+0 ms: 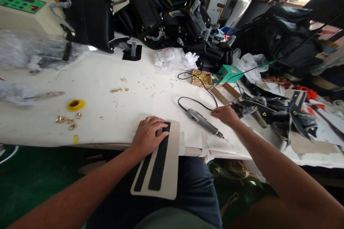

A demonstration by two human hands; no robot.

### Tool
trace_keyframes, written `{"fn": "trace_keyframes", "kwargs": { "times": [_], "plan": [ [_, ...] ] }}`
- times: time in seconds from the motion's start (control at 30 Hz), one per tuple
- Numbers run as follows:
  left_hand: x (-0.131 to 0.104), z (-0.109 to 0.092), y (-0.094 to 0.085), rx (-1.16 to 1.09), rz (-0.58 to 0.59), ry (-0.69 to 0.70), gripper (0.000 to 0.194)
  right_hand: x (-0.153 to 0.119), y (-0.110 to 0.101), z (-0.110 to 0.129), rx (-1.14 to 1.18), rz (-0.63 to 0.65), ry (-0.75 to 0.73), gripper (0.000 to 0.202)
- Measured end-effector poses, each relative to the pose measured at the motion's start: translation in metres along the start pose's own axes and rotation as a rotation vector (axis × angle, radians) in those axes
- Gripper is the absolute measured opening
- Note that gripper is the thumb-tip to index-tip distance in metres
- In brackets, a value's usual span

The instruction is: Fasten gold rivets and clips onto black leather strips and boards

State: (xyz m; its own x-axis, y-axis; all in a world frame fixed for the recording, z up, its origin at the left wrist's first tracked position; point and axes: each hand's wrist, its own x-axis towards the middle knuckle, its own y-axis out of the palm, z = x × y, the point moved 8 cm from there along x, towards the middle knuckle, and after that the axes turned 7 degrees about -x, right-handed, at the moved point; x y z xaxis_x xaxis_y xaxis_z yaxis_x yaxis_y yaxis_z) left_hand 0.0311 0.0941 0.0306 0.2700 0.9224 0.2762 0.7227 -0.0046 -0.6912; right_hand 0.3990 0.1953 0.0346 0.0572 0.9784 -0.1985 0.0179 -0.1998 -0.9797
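My left hand [151, 133] presses on a cream panel [171, 164] with two black strips on it, thumb and fingers curled over the longer black strip [158, 168]. The panel hangs over the table's front edge above my lap. My right hand [225, 114] is at the table to the right, its fingertips pinched together; whatever they hold is hidden. Just left of it lies a grey electric screwdriver [203, 122], its thin bit pointing toward me and its black cord looping back. A cardboard tray [225, 93] stands just behind my right hand.
A box of small gold parts [201, 78] and a green box [229, 73] stand farther back. Gold clasps [65, 119] and a yellow tape roll [76, 105] lie at left. Black bags [88, 14] crowd the back; strapped black pieces [268, 109] pile up at right.
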Motion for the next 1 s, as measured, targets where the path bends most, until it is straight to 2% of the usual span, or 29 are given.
{"fn": "trace_keyframes", "kwargs": {
  "times": [0.2, 0.37, 0.5, 0.57, 0.63, 0.67, 0.73, 0.83, 0.9, 1.0],
  "plan": [
    [-0.003, -0.002, 0.002, -0.034, 0.001, -0.023, 0.021, -0.008, -0.001, 0.014, -0.177, -0.023, 0.004, 0.034],
    [-0.005, 0.000, 0.005, -0.058, 0.012, -0.031, 0.020, -0.013, -0.001, 0.018, -0.272, -0.090, 0.013, 0.038],
    [-0.007, -0.002, 0.004, -0.071, 0.010, -0.023, 0.018, -0.019, -0.010, 0.017, -0.214, -0.109, 0.078, 0.034],
    [-0.007, -0.003, 0.003, -0.077, 0.013, -0.020, 0.019, -0.032, -0.025, 0.027, -0.130, -0.207, 0.099, 0.030],
    [-0.007, -0.003, 0.003, -0.080, 0.016, -0.018, 0.020, -0.054, -0.040, 0.055, 0.040, -0.321, 0.019, 0.024],
    [-0.007, -0.003, 0.003, -0.078, 0.018, -0.016, 0.021, -0.067, -0.044, 0.076, 0.160, -0.340, -0.067, 0.022],
    [-0.007, -0.004, 0.003, -0.065, 0.024, -0.014, 0.021, -0.088, -0.037, 0.125, 0.433, -0.197, -0.269, 0.023],
    [-0.007, -0.005, 0.003, -0.044, 0.033, -0.014, 0.022, -0.109, -0.017, 0.191, 0.616, 0.013, -0.463, 0.025],
    [-0.007, -0.005, 0.002, -0.036, 0.038, -0.018, 0.023, -0.109, -0.004, 0.214, 0.642, 0.060, -0.491, 0.025],
    [-0.007, -0.005, 0.002, -0.028, 0.044, -0.016, 0.021, -0.100, 0.009, 0.222, 0.621, 0.062, -0.478, 0.022]
  ]
}}
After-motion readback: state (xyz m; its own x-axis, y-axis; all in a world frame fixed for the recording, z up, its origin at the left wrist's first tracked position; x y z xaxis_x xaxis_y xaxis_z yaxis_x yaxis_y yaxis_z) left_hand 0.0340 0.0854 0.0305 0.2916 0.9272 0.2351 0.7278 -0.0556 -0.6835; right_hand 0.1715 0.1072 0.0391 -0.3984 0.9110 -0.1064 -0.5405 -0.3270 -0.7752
